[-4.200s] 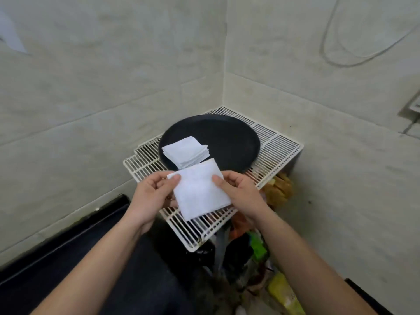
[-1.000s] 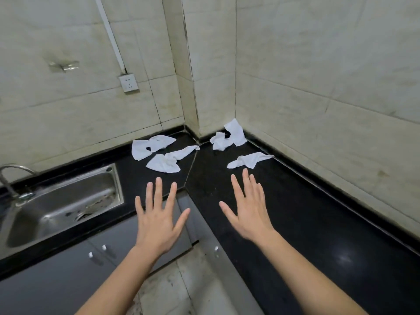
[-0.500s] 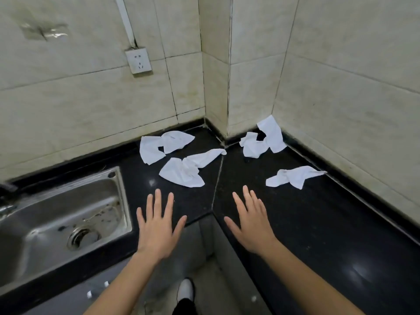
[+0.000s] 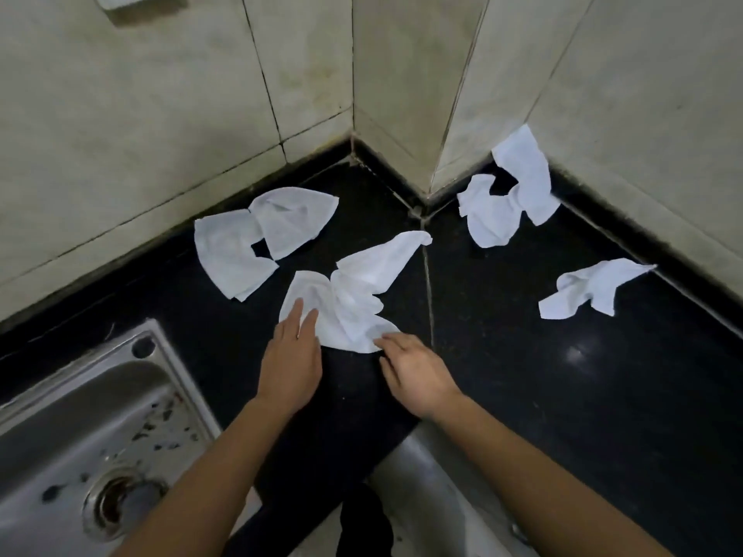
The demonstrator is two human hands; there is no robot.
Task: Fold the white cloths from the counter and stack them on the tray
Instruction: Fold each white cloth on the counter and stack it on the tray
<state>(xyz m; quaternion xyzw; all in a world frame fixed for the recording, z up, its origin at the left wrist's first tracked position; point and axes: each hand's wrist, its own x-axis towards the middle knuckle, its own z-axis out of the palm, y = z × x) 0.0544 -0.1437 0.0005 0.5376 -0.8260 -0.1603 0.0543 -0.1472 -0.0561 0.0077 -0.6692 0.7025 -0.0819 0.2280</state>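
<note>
Several crumpled white cloths lie on the black counter (image 4: 603, 396). The nearest cloth (image 4: 354, 291) sprawls in the middle, just in front of me. My left hand (image 4: 291, 359) lies flat with straight fingers on that cloth's left edge. My right hand (image 4: 416, 373) touches its near right corner with its fingertips. Another cloth (image 4: 257, 239) rests to the left by the wall, one cloth (image 4: 506, 199) sits in the far corner, and one cloth (image 4: 587, 289) lies to the right. The tray is out of view.
A steel sink (image 4: 88, 448) with a drain is set into the counter at the lower left. Tiled walls (image 4: 161, 114) close in the counter's back and right side. The floor shows below, between the counter's two wings.
I turned from the tray to the counter. In the last second both hands moved forward from above the counter's edge and came down on the nearest cloth.
</note>
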